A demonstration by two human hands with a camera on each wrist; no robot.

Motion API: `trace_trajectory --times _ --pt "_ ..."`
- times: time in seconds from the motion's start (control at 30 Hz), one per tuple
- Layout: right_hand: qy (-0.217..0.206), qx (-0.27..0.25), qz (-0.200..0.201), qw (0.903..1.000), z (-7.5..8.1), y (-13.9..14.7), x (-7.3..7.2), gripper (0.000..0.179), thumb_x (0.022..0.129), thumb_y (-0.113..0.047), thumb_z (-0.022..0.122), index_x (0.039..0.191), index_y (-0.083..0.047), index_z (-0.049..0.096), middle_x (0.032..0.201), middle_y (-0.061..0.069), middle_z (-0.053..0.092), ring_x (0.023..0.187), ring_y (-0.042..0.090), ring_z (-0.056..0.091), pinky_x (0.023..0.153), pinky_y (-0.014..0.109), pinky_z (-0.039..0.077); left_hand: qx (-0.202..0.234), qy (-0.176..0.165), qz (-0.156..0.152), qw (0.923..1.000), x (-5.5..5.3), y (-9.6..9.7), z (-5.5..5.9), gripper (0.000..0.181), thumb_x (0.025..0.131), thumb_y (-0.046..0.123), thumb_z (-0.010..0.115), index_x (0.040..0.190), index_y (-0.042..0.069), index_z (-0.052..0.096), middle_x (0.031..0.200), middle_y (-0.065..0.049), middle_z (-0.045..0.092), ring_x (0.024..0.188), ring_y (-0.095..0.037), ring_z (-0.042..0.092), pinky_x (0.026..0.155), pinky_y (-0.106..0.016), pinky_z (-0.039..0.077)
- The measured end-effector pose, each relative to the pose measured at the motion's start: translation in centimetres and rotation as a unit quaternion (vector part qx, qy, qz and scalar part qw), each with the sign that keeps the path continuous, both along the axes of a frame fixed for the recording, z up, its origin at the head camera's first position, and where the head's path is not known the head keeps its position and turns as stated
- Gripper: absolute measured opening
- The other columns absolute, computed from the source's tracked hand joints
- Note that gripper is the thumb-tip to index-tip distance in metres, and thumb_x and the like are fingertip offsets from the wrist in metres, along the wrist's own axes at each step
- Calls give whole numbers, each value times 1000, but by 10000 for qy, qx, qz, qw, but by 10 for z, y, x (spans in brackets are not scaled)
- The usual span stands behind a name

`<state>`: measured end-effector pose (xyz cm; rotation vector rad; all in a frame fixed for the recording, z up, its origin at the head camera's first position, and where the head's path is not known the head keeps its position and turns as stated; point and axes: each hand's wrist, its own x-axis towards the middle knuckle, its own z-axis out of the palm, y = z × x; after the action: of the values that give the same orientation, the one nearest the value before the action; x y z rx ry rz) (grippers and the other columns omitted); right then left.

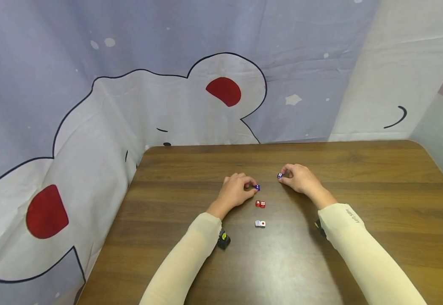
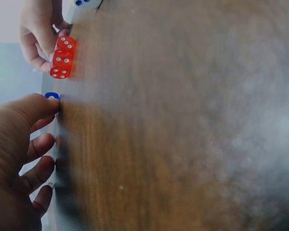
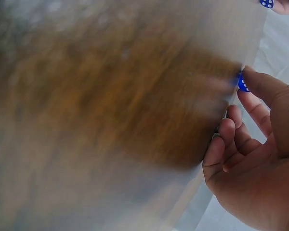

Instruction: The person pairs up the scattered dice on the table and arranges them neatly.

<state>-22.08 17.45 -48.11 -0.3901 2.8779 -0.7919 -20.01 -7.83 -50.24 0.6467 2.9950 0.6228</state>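
Observation:
My left hand [image 1: 233, 191] pinches a blue die [image 1: 257, 187] between thumb and index finger, low over the wooden table. To its right and a little farther back, my right hand [image 1: 300, 178] holds a second blue die [image 1: 280, 175] the same way. In the right wrist view, that blue die [image 3: 243, 84] sits between thumb and index fingertip while the other fingers curl loosely. Just in front of the left hand's die, two red dice [image 1: 260, 204] lie side by side. Closer to me is a pair of white dice [image 1: 260, 223], touching each other.
The brown wooden table [image 1: 160, 203] spreads out under both arms. Behind and to its sides hangs a curtain [image 1: 149, 106] with cartoon bear shapes. A small black device [image 1: 223, 239] is strapped at the left wrist.

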Motion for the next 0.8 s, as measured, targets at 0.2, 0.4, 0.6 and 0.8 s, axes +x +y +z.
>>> trace_trajectory --times 0.2,0.4,0.6,0.8 --pt "-4 35 -5 10000 -1 -3 0 22 93 -25 73 107 -9 68 83 6 59 79 24 54 69 39 42 7 -6 -1 10000 1 0 1 18 93 42 72 105 29 74 84 12 54 83 -8 47 82 -32 34" --pt "-30 32 62 10000 -2 -9 2 21 92 -24 73 107 -10 68 83 5 58 78 23 54 68 37 42 36 2 11 10000 0 0 1 17 93 42 72 104 29 74 84 12 54 84 -8 47 81 -32 34" --pt "-3 8 155 9999 -3 -14 5 21 91 -23 73 107 -11 69 82 5 58 77 22 54 66 37 42 34 -15 8 10000 0 1 1 17 93 42 72 105 29 74 84 11 53 84 -8 47 82 -33 34" --pt "-47 -9 234 9997 -2 -19 9 19 92 -23 73 106 -12 69 81 4 58 75 21 54 65 36 42 46 -30 11 10000 0 0 1 17 93 41 72 105 29 74 84 11 54 84 -8 48 82 -33 34"
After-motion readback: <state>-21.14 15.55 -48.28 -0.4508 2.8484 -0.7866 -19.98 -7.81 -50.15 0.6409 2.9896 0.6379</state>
